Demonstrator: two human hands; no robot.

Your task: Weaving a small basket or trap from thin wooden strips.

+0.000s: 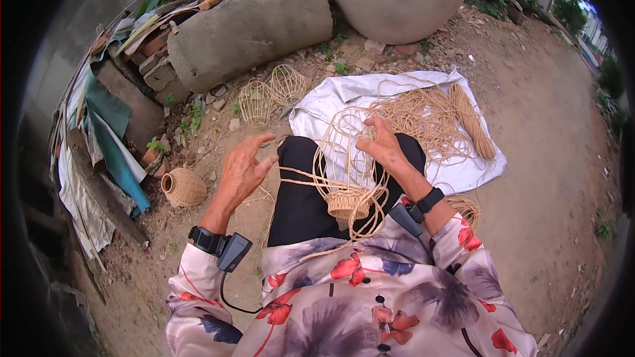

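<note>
Here, the right hand (382,147) grips the upright ribs of a half-woven basket frame (347,172), fingers curled around the strands at its upper side. The left hand (241,168) is left of the frame, fingers spread wide, empty palm, a loose strand (297,182) running from the frame toward it; whether it touches the strand I cannot tell. The frame rests on the person's lap over dark trousers, its woven base (346,203) at the near end. Behind the frame, a white cloth (344,96) lies on the dirt with a heap of cane strands (426,119) and a tied bundle (471,121). Behind and left of the frame stand two bare wire-like frames (271,92). Well left of it, a finished small basket (183,187) lies on its side. Farther behind, a grey stone roller (251,26).
</note>
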